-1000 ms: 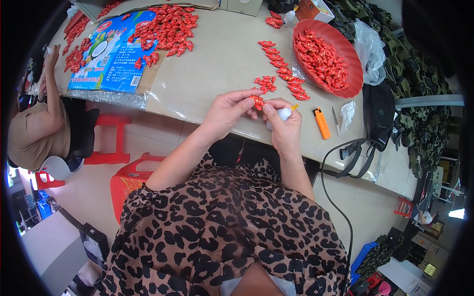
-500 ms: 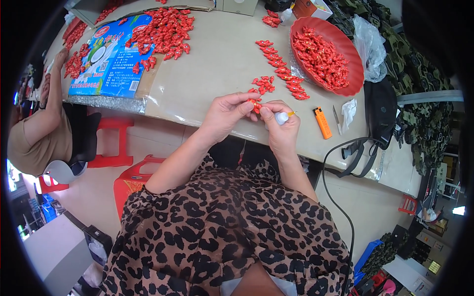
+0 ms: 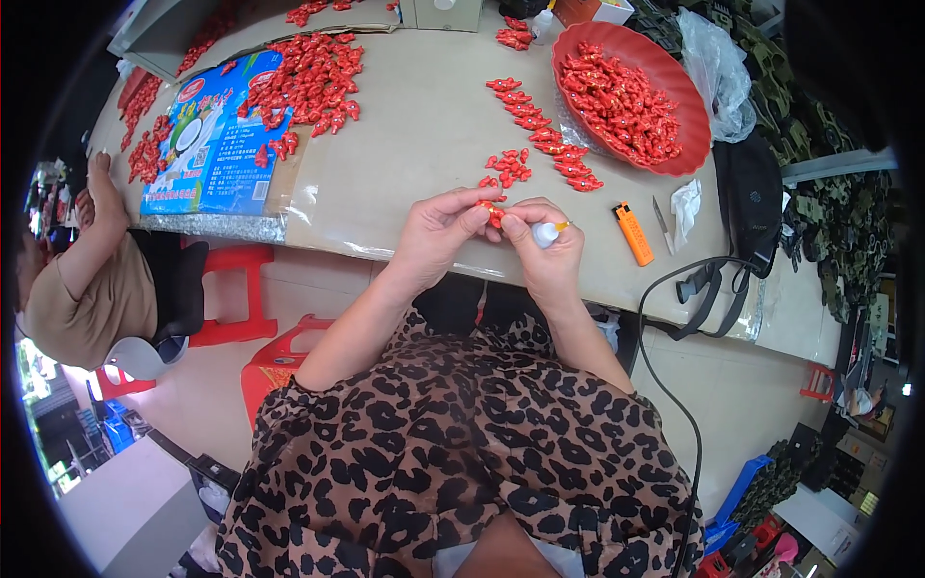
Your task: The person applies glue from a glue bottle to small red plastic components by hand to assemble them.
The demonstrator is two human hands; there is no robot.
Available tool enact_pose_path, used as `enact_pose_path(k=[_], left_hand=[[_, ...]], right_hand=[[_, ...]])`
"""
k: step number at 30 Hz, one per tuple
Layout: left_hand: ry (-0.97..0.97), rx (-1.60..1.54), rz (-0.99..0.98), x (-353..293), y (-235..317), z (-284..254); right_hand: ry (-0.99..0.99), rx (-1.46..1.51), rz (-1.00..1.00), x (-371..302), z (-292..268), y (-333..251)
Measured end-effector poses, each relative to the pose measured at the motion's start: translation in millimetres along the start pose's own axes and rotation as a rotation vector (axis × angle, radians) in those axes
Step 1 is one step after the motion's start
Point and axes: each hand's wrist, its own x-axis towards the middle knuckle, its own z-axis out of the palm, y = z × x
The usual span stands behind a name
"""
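Near the table's front edge, my left hand [image 3: 436, 241] is closed, pinching a small red figurine [image 3: 494, 214] with gold marks between thumb and fingertips. My right hand [image 3: 551, 265] meets it there, thumb and forefinger at the piece. A small white glue bottle [image 3: 546, 234] with a yellow tip is tucked in the fingers of that same hand, its tip pointing right. Just beyond my hands lies a small cluster of red pieces [image 3: 509, 168]. To the right of the cluster, a slanting row of joined red figurines [image 3: 535, 122] runs away from me.
A red scalloped bowl [image 3: 689, 108] heaped with red pieces stands at the far right. Nearer are an orange lighter [image 3: 633, 234], a thin knife [image 3: 663, 222], a tissue [image 3: 685, 206] and a black bag [image 3: 748, 207]. Red pieces cover blue cardboard [image 3: 217, 144]. Another person's arm [image 3: 101, 207] rests at the left.
The whole view has shifted slightly. Both hands stay together on the red figurine, which is turned a little, and the glue bottle remains in my right hand.
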Motion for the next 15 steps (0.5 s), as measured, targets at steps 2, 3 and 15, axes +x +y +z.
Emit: enact_pose_path(k=[2, 3, 15], left_hand=[[-0.002, 0.003, 0.001, 0.0, -0.8, -0.3], [-0.003, 0.001, 0.005, 0.1, -1.2, -0.5], [0.012, 0.002, 0.015, -0.4, -1.3, 0.5]], right_hand=[[-0.005, -0.015, -0.013, 0.1, -1.5, 1.5], [-0.015, -0.034, -0.025, -0.2, -2.2, 2.3], [-0.008, 0.02, 0.013, -1.3, -2.2, 2.1]])
